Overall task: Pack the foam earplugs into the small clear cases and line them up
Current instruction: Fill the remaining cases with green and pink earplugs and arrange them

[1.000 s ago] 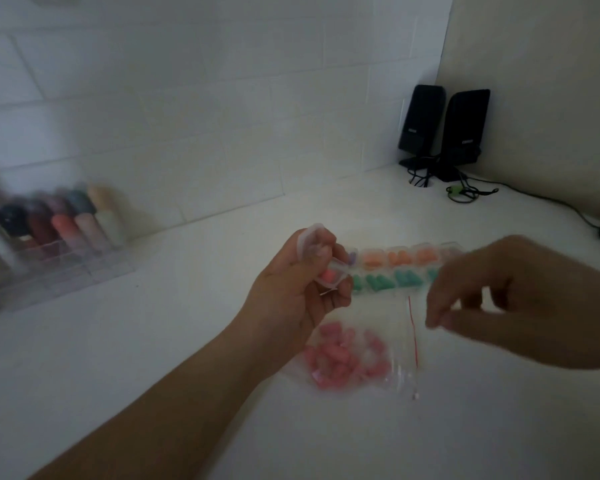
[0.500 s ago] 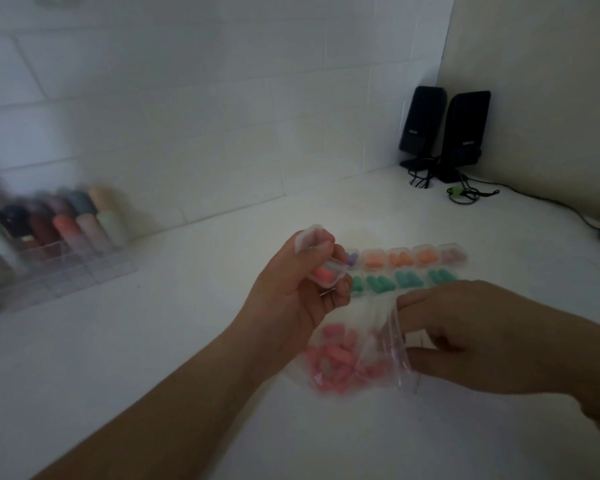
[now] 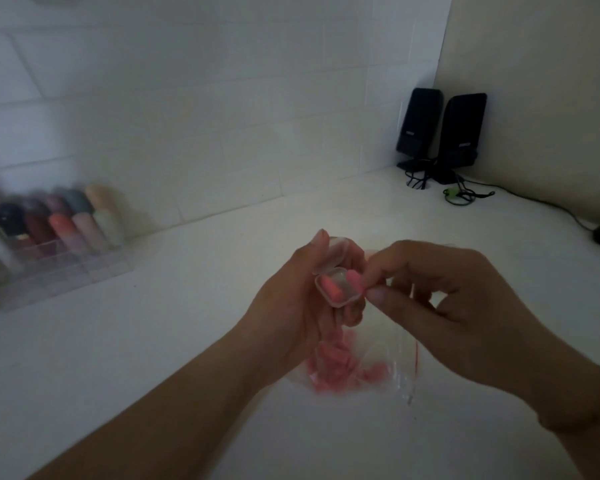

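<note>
The left hand [image 3: 291, 306] gripped a small clear case [image 3: 338, 287], lid hinged open, one pink earplug [image 3: 329, 285] lying inside. The right hand [image 3: 465, 306] pinched a second pink earplug [image 3: 355, 277] at the case's right edge. Beneath both hands, a clear zip bag [image 3: 388, 368] of pink earplugs lay on the white counter [image 3: 153, 341]. Two black speakers [image 3: 440, 129] stood in the far right corner.

Two black speakers [image 3: 442, 131] stood upright side by side in the far right corner of the white counter [image 3: 187, 306], dark cables [image 3: 465, 194] tangled at their bases. At the far left, a clear organiser [image 3: 59, 268] held blurred, coloured bottles [image 3: 63, 220] against the tiled wall [image 3: 205, 98].
</note>
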A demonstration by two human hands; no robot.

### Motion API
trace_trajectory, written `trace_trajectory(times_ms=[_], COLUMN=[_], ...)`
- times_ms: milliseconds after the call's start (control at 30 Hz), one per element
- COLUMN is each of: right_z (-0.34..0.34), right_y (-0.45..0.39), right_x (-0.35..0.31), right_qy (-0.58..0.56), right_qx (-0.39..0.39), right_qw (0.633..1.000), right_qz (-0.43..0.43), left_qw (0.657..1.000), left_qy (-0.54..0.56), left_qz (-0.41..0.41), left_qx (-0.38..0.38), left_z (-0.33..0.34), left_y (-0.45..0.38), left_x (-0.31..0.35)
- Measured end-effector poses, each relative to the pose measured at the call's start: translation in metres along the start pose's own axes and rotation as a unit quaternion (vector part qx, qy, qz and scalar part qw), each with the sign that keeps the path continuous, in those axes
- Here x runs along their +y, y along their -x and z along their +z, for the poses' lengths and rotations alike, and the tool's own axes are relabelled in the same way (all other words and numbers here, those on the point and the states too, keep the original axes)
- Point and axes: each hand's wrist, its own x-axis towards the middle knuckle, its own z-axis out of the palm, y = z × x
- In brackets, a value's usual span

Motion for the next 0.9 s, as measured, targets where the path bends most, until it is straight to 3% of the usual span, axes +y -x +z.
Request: trace_trajectory(times_ms=[300, 367, 467, 600, 667, 767, 900], right_z=[0.003, -0.001, -0.008, -0.001, 0.004, 0.005, 0.007], right_y=[-0.002, -0.001, -0.002, -0.003, -0.002, -0.003, -0.003], right_x=[0.004, 0.001, 0.001, 0.006, 0.004, 0.002, 0.005], right_qy=[0.05, 0.02, -0.046, 0.108, 0.108, 0.041, 0.085], right_qx=[0.003, 0.039, 0.132, 0.034, 0.0, 0.032, 0.046], right_qw=[0.999, 0.999, 0.986, 0.982, 0.982, 0.983, 0.978], right_qz=[0.01, 0.016, 0.092, 0.153, 0.153, 0.176, 0.185], left_qw=[0.994, 0.994, 0.999, 0.981, 0.963, 0.956, 0.965], left_qy=[0.084, 0.084, 0.036, -0.179, -0.25, -0.268, -0.226], left_qz=[-0.004, -0.004, 0.0, 0.072, 0.103, 0.117, 0.122], left_qx=[-0.069, -0.063, 0.002, 0.031, 0.014, 0.016, 0.061], left_z=[0.0, 0.0, -0.001, -0.001, -0.001, -0.001, 0.002], left_y=[0.002, 0.002, 0.002, 0.003, 0.005, 0.006, 0.005], left_x=[-0.004, -0.004, -0.003, -0.009, -0.012, -0.009, -0.008])
